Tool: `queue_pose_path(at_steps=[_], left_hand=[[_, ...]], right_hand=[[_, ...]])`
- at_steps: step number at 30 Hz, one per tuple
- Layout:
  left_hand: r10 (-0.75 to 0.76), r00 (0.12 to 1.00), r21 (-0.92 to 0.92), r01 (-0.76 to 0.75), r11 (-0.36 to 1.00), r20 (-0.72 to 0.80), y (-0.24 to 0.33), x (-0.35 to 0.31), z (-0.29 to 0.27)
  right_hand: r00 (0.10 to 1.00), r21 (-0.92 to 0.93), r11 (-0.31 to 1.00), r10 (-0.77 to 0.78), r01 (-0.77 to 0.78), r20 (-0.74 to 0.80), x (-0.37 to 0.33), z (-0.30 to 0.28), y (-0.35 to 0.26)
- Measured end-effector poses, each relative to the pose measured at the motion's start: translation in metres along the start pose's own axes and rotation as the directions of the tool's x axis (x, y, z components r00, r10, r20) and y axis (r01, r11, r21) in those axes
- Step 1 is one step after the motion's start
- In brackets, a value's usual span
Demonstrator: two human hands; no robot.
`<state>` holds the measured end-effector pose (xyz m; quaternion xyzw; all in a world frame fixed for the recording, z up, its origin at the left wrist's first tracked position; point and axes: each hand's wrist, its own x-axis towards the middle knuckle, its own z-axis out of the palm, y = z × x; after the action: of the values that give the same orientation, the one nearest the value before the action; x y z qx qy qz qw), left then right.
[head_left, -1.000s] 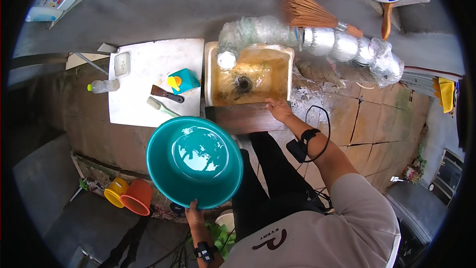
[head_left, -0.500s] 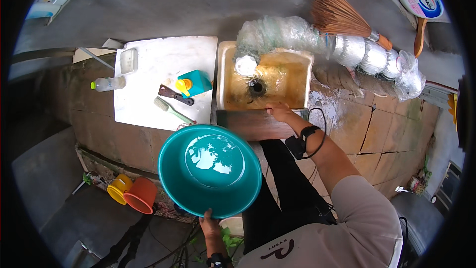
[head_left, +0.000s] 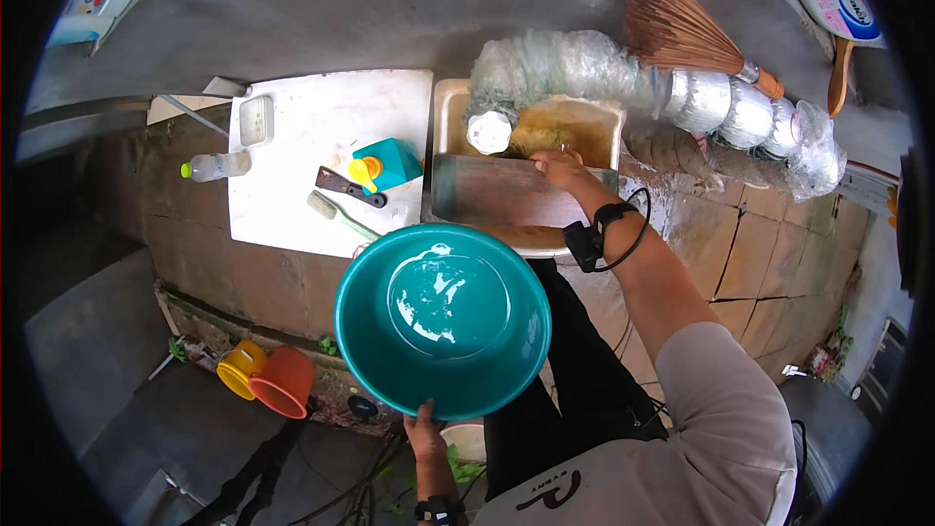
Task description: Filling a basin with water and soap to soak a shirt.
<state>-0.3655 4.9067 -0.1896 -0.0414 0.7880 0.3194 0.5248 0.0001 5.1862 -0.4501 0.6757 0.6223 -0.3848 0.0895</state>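
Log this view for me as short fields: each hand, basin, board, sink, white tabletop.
left hand: grip on near rim of teal basin
right hand: grip on far edge of wooden board
basin: shiny inside; water unclear
board: over sink, hiding its middle; contact unclear
tabletop: scrub brush, scraper, teal container, clear bottle overhanging left edge

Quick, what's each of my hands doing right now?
Left hand: closed, holding the teal basin by its rim.
Right hand: closed, holding the wooden board by its edge.
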Motion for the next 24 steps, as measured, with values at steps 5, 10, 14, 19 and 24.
queue_pose_path(at_steps=[5, 10, 14, 19, 24], left_hand=[[0.036, 0.996, 0.067, -0.041, 0.997, 0.082, -0.009, 0.011, -0.001], [0.082, 0.99, 0.101, -0.094, 0.99, 0.111, -0.003, 0.01, 0.029], [0.152, 0.966, 0.154, -0.186, 0.97, 0.209, -0.019, 0.044, 0.027], [0.237, 0.922, 0.177, -0.3, 0.937, 0.306, -0.014, 0.07, 0.068], [0.324, 0.846, 0.108, -0.403, 0.909, 0.424, 0.02, 0.067, 0.135]], right_hand=[[0.998, 0.039, 0.999, 0.032, -0.03, -0.046, -0.012, -0.002, -0.013], [0.923, 0.265, 0.961, 0.029, 0.081, -0.384, -0.036, -0.006, 0.011], [0.927, 0.538, 0.842, 0.172, 0.036, -0.332, -0.088, -0.073, -0.013], [0.851, 0.436, 0.847, -0.036, 0.305, -0.524, -0.162, -0.157, -0.078], [0.742, -0.184, 0.921, -0.385, 0.342, -0.549, -0.192, -0.214, -0.153]])
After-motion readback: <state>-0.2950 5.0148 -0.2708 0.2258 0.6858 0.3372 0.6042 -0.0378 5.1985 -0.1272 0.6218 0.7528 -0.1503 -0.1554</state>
